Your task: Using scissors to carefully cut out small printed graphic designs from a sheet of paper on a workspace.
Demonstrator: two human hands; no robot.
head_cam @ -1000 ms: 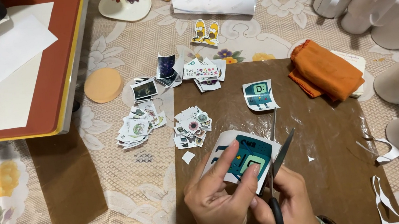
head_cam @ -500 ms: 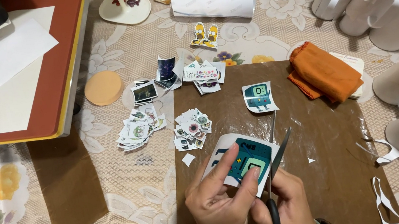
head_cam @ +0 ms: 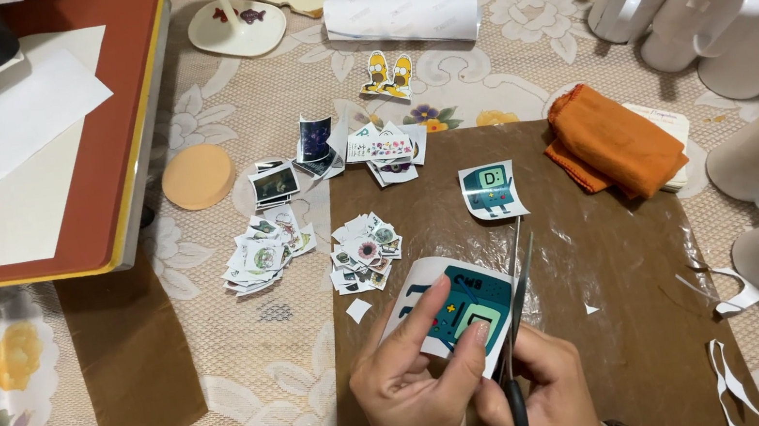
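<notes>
I observe the left hand pinching a teal printed paper sticker sheet with white border between thumb and fingers, held just above the brown glossy sheet at the near table edge. The right hand is closed around black-handled metal scissors, blades slightly parted at the sheet's right edge. In my judgement, the sheet is light, thin, floppy; best held close to the cut line.
</notes>
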